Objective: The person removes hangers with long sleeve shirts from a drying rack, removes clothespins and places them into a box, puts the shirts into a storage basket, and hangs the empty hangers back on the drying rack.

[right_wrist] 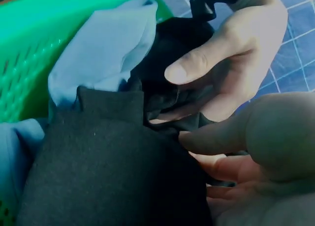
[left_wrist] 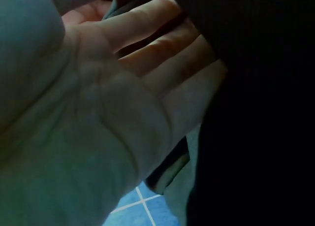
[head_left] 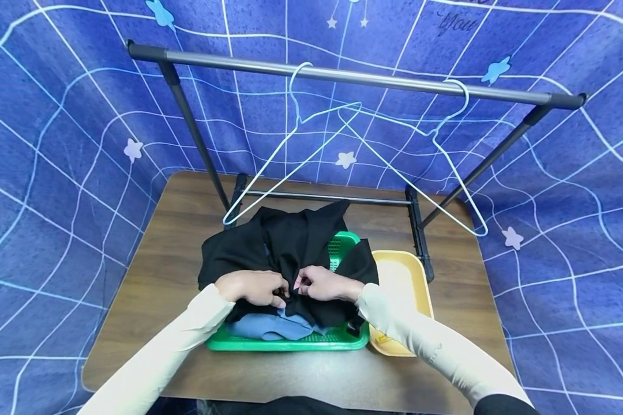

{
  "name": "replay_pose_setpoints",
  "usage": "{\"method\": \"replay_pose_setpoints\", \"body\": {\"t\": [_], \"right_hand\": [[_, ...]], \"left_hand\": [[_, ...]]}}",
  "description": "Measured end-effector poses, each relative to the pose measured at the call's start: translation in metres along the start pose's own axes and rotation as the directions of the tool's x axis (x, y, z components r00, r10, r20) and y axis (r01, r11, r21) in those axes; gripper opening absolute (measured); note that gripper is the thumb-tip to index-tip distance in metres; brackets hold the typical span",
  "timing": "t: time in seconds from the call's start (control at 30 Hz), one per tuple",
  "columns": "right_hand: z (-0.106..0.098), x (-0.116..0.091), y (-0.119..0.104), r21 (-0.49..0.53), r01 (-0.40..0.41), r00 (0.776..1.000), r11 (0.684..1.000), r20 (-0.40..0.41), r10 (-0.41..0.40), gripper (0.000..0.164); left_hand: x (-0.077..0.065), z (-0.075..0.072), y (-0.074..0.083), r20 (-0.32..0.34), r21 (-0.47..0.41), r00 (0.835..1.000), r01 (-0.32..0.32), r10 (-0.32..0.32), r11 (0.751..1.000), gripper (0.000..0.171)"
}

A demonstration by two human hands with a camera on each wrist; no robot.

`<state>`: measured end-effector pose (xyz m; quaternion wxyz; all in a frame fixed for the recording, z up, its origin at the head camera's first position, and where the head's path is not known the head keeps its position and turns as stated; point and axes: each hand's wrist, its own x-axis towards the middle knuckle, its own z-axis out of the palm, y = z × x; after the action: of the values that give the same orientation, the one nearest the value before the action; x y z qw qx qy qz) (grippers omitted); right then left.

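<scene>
A black garment (head_left: pixel 301 236) lies bunched over a green basket (head_left: pixel 291 346); whether it is a shirt or trousers I cannot tell. My left hand (head_left: pixel 254 287) holds a fold of it between thumb and fingers. Close beside, my right hand (head_left: pixel 324 283) pinches the black cloth with thumb and fingertips. In the right wrist view, a flat stitched band of the garment (right_wrist: pixel 110 108) lies near both hands' fingers. Blue cloth (head_left: pixel 272 327) shows beneath it at the basket's front. Dark fabric hides my left fingertips (left_wrist: pixel 167 9) in part in the left wrist view.
Right of the basket stands a yellow tray (head_left: pixel 427 288), partly behind my right forearm. Two pale hangers (head_left: pixel 270 164) hang from the metal rail (head_left: pixel 374 78) of a rack at the back of the wooden table (head_left: pixel 150 276). A blue patterned curtain (head_left: pixel 62 173) surrounds it.
</scene>
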<state>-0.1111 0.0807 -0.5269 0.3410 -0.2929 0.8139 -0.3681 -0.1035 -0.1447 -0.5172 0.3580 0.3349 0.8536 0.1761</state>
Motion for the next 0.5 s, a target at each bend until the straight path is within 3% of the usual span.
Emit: {"method": "replay_pose_setpoints", "body": {"t": [0.07,0.17,0.27,0.4,0.5], "right_hand": [[-0.003,0.000,0.001,0.023,0.001,1.000,1.000,0.019,-0.001,0.009],[-0.012,-0.004,-0.004,0.039,0.046,0.999,0.998,0.028,-0.047,0.009],[-0.023,-0.012,-0.010,-0.039,0.114,0.993,0.993,-0.031,-0.115,0.012],[-0.036,-0.021,-0.016,-0.223,0.157,0.966,0.962,-0.166,-0.196,0.013],[-0.044,-0.022,-0.016,-0.264,0.153,0.940,0.952,-0.259,-0.223,0.011]], "left_hand": [[0.004,0.006,-0.012,-0.016,0.013,0.999,-0.032,0.033,0.999,0.020],[-0.006,0.004,-0.012,-0.077,0.021,0.995,-0.069,0.070,0.997,0.022],[-0.026,-0.007,0.006,-0.172,0.062,0.984,-0.038,0.048,0.997,0.017],[-0.042,-0.017,0.018,-0.313,0.141,0.950,0.028,0.018,0.990,0.014],[-0.044,-0.023,0.015,-0.382,0.136,0.924,0.057,-0.001,0.989,0.011]]}}
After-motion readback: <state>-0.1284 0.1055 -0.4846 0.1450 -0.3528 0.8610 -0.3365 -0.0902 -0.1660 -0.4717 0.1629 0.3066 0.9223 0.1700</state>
